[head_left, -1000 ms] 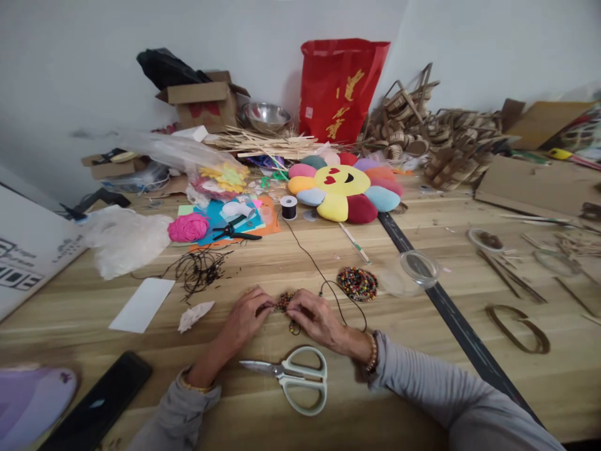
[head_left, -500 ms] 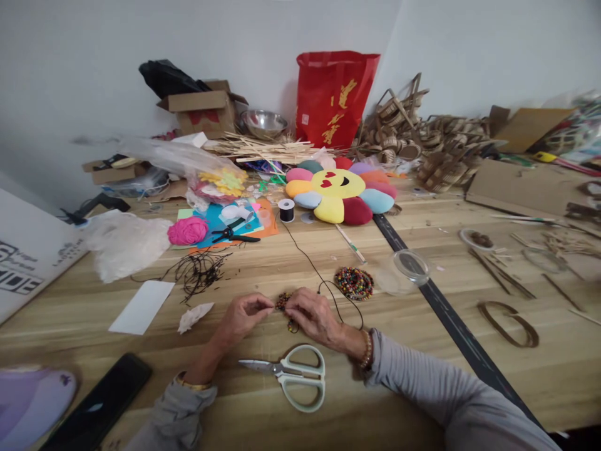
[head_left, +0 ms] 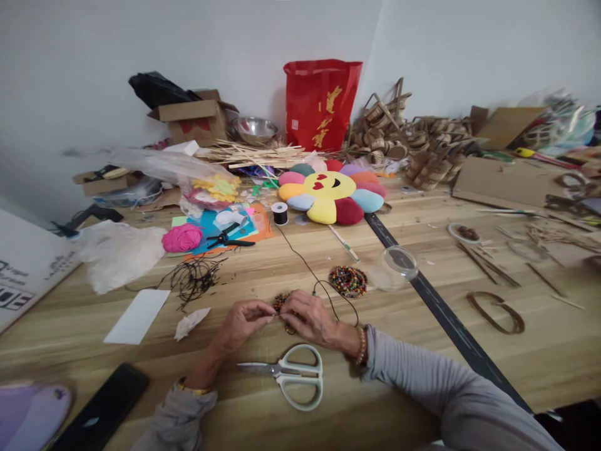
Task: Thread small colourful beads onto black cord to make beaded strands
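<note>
A small bunch of dark and colored beads (head_left: 280, 302) lies between my hands, partly hidden by my right hand (head_left: 312, 318), whose fingers are closed over the strand. My left hand (head_left: 245, 322) pinches thumb and forefinger together at the edge of the beads; what is in the pinch is too small to make out. A thin black cord (head_left: 300, 255) runs from a spool (head_left: 280, 214) down toward my right hand and loops beside it. Right of that loop rests a coil of multicolored beads (head_left: 348, 281). White-handled scissors (head_left: 300, 378) lie just below my hands.
A black phone (head_left: 101, 407) and a white card (head_left: 137, 316) are on the left. Tangled black cord (head_left: 197, 275), pliers (head_left: 230, 240) and pink yarn (head_left: 182, 238) lie beyond. A flower cushion (head_left: 331, 191) sits at the back; a clear round lid (head_left: 400, 262) is to the right.
The view has shifted slightly, so most things appear farther left. My left fingertips have closed together and come nearer to my right fingers; the right hand stays over the beads.
</note>
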Demonstrator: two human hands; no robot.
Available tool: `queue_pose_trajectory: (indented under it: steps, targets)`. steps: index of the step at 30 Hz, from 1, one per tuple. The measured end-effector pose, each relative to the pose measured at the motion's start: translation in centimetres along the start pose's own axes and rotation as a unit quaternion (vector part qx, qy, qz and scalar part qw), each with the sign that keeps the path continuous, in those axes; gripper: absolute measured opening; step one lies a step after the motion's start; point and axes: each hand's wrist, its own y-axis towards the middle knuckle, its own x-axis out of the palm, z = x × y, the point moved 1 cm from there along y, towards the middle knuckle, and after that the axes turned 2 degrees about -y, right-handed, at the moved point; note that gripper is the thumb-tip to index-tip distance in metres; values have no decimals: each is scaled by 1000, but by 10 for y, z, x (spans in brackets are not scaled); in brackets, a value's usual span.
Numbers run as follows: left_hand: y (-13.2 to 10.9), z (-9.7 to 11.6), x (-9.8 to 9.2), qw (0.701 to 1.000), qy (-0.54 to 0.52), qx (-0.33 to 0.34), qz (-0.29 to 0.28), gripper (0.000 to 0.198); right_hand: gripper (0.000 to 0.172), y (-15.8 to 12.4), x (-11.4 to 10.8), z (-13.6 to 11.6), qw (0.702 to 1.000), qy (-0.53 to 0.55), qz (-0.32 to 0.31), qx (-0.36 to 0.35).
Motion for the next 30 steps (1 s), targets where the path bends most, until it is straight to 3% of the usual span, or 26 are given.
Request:
queue_pose_trajectory:
  steps: [20, 30]
  targets:
    - [0, -1, 1, 999, 19, 24, -12, 12, 13, 2, -1, -1, 999, -22, -40, -4]
    - [0, 1, 4, 1000, -12, -28, -8, 11, 15, 4, -1, -1, 998, 11, -54, -25]
